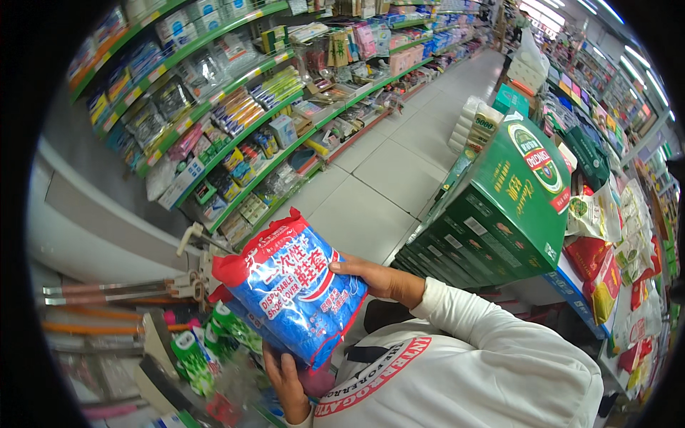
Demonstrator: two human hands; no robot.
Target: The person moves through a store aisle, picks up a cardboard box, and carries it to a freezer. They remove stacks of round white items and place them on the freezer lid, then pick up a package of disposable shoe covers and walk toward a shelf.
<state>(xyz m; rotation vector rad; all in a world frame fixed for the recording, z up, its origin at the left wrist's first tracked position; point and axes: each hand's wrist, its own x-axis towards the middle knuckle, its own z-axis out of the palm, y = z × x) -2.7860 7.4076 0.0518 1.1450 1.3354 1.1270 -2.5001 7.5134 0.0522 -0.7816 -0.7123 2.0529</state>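
Observation:
In front of my chest is a plastic pack of disposable shoe covers [299, 289], blue with red edges and printed writing; a second similar pack seems to lie against its underside. My right hand [369, 275] holds the pack by its right edge, thumb on the printed face. Below its lower left corner, my left hand [289, 377] supports it from underneath, with the fingers partly hidden by the pack. A dark reddish round thing [317, 381] shows between the left hand and my white sweatshirt; I cannot tell what it is.
Stacked green beer cartons [492, 208] stand to the right, with snack bags [594, 257] beyond them. Long shelves [257, 117] of packaged goods run along the left of the tiled aisle [396, 166]. Green-and-white packages [195, 358] and metal-ended poles [107, 291] are at lower left.

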